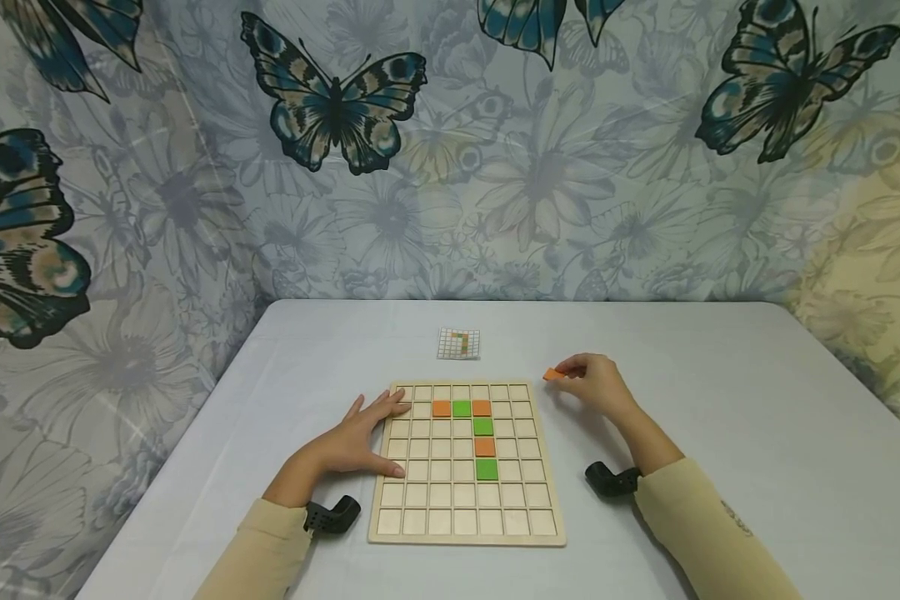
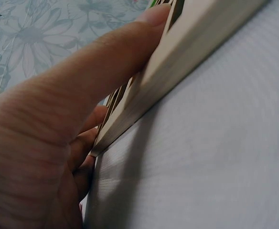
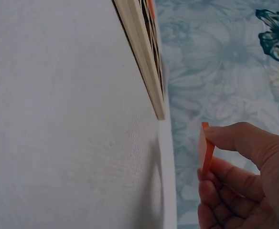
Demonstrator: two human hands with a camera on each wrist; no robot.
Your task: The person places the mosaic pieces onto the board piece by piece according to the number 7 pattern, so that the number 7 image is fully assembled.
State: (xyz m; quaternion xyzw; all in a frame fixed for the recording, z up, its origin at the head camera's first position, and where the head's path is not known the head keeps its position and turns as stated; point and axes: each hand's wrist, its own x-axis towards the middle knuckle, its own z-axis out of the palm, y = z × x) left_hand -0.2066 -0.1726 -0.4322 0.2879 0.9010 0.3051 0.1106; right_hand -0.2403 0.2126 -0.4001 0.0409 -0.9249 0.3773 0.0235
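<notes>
A wooden grid board (image 1: 427, 517) lies flat on the white table. Orange and green square tiles sit in its cells: a short row near the top, with a column running down from the row's right end to a green tile (image 1: 487, 469). My left hand (image 1: 348, 442) rests on the board's left edge, thumb and fingers spread; the left wrist view shows the thumb (image 2: 101, 62) lying on the rim. Beyond the board's upper right corner, my right hand (image 1: 596, 383) pinches an orange tile (image 3: 207, 149) between thumb and fingers, raised off the table.
Behind the board lies a small printed card (image 1: 459, 343) with a grid and a coloured pattern. The white table (image 1: 720, 375) extends to both sides. Butterfly-patterned cloth (image 1: 495, 208) hangs behind it. Each wrist wears a black device (image 1: 611, 481).
</notes>
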